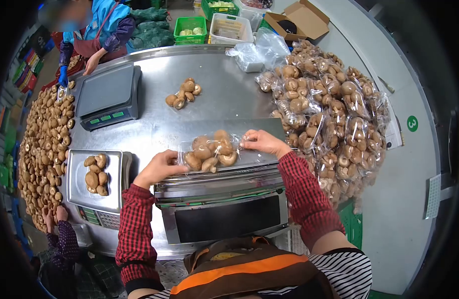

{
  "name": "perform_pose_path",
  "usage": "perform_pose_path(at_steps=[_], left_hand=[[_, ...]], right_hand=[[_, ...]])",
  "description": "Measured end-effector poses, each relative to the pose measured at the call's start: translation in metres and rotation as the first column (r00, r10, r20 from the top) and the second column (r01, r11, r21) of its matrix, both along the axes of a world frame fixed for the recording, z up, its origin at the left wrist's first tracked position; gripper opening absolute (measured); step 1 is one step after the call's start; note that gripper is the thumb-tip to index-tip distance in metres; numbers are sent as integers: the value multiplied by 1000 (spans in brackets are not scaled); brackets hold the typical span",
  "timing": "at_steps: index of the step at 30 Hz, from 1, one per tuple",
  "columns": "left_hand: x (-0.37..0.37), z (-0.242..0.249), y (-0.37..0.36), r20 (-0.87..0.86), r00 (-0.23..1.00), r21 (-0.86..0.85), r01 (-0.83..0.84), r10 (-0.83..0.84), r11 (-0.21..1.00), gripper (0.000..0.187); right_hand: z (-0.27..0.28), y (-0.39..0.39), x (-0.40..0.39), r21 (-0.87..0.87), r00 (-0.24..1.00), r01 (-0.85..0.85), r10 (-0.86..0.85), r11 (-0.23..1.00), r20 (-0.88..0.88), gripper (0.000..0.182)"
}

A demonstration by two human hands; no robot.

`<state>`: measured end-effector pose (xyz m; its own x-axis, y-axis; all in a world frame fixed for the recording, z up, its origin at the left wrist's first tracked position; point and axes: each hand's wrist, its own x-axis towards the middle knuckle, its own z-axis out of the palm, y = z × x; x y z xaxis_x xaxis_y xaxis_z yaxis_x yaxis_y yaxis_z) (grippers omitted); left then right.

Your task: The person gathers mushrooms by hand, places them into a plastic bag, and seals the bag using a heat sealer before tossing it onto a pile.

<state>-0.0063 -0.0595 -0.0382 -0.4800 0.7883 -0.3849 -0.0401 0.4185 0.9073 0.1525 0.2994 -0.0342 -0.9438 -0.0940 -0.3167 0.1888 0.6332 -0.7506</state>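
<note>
A clear plastic bag of brown mushrooms (pixel 202 149) lies on the flat metal top of a machine (pixel 262 130) in front of me. My left hand (pixel 162 167) is closed on the bag's left end, thumb towards the mushrooms. The bag's right end is pinched between the thumb and fingers of my right hand (pixel 264 142). Beyond the bag, a small pile of loose mushrooms (pixel 184 93) sits on the steel table (pixel 209 67).
Many bagged mushrooms (pixel 334 114) are heaped at right; plastic bags (pixel 259 50) lie behind. At left are a scale (pixel 107 92), a scale tray (pixel 77 172) with mushrooms, and a loose mushroom heap (pixel 42 149). Two people work there: a blue-gloved hand (pixel 63 75), bare hands (pixel 55 215).
</note>
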Motion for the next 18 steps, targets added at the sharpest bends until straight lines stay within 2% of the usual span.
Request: perform_pose_path(at_steps=[1, 2, 3, 4, 5, 6, 8, 10, 11, 12, 15, 16, 18], left_hand=[[0, -4, -1, 1, 1000, 3, 4, -4, 1000, 62], [3, -11, -2, -107, 994, 65, -27, 34, 998, 48], [5, -19, -3, -213, 974, 127, -47, 74, 991, 34], [9, -17, -3, -315, 943, 188, -53, 112, 981, 24], [20, -17, 2, -230, 954, 120, -170, 194, 978, 25], [29, -10, 7, -282, 929, 118, -215, 240, 970, 28], [53, 6, 8, -285, 878, 216, -332, 385, 918, 30], [86, 30, -1, -246, 846, 201, -432, 473, 879, 31], [97, 17, -12, -275, 846, 135, -437, 457, 889, 32], [116, 29, -19, -349, 837, 109, -411, 422, 905, 31], [151, 28, -37, -534, 815, -30, -285, 226, 958, 26], [160, 21, -41, -526, 829, -46, -251, 190, 967, 26], [177, 22, -38, -590, 752, 88, -301, 294, 949, 23]], right_hand=[[-8, -6, 4, -146, 980, 198, -195, 969, 35, 53], [-16, -12, 9, -281, 921, 389, -377, 877, 98, 46], [-3, -27, 12, -419, 854, 520, -466, 745, 232, 36], [1, -40, 14, -424, 846, 532, -478, 733, 234, 36], [5, -52, 16, -500, 809, 577, -536, 646, 241, 35], [10, -61, 20, -572, 767, 609, -591, 550, 249, 35], [29, -77, 42, -527, 728, 639, -661, 560, 181, 36], [48, -96, 86, -543, 697, 658, -694, 521, 178, 35], [60, -111, 109, -601, 701, 651, -672, 464, 240, 37], [55, -122, 133, -597, 673, 676, -692, 433, 260, 37], [45, -150, 187, -616, 664, 732, -506, 291, 550, 35], [37, -160, 200, -609, 639, 750, -522, 258, 565, 35], [21, -176, 213, -465, 551, 809, -741, 360, 384, 33]])
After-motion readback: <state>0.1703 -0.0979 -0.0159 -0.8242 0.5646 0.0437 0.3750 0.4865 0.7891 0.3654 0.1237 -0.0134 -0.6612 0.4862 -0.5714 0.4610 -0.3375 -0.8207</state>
